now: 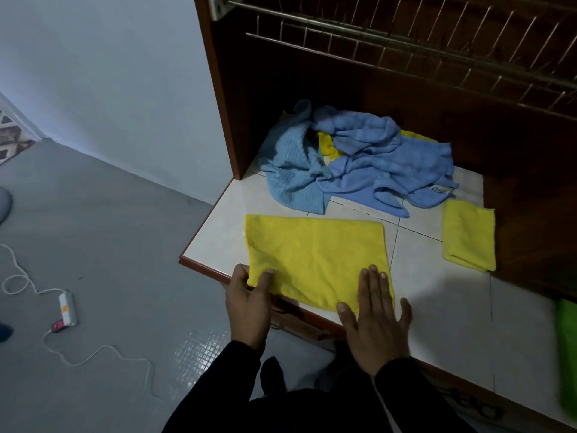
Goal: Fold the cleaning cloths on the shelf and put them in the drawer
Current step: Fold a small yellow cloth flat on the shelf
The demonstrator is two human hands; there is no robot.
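Currently a person folds a yellow cloth lying flat on the tiled shelf, at its front edge. The left hand pinches the cloth's near left corner between thumb and fingers. The right hand lies flat on the near right corner, fingers straight and spread, pressing it down. Judging by this, the cloth is half-folded; the next move likely calls for lifting the pinched end across to the pressed end. Beyond the fingers sits a crumpled pile of blue cloths with yellow peeking through, unfolded. Right of the right hand lies a small folded cloth. A green cloth is cut off at the frame's right edge. No drawer is clearly visible.
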